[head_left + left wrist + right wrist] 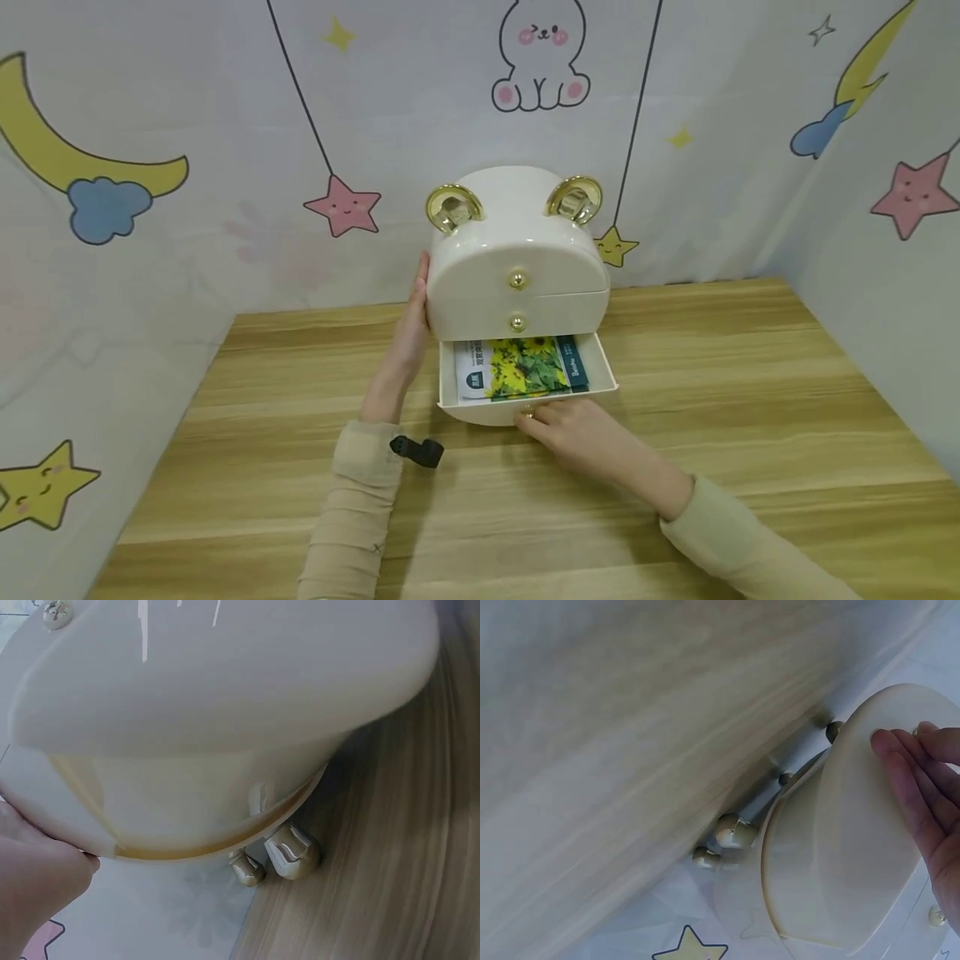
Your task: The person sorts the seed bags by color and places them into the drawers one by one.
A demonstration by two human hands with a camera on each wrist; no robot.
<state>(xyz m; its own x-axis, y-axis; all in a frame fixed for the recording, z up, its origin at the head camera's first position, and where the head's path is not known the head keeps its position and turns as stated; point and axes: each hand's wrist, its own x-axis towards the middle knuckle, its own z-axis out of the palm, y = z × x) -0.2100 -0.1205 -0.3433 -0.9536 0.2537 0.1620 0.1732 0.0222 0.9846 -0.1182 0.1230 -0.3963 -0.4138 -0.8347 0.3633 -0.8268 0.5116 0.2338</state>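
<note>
A white, rounded storage box (pixel 517 304) with gold bear-like ears stands on the table, its bottom drawer (pixel 602 371) pulled out toward me. In that drawer lies a flat printed packet (pixel 525 367) with yellow flowers and green leaves on it. My right hand (pixel 576 429) pinches the drawer's small gold knob (pixel 528 412) between thumb and fingers, largely covering it. Along the box's left side lies my left hand (pixel 411 333), fingers extended against the wall. The left wrist view shows part of this hand (pixel 45 874) at the box's edge.
Two upper drawers with gold knobs (pixel 517 280) are closed. Gold round feet (pixel 294 851) hold the box off the wood-grain table (pixel 285 433). Close behind it hangs a white backdrop (pixel 420 100) with cartoon stars and moons. A black strap (pixel 417 451) sticks out at my left cuff.
</note>
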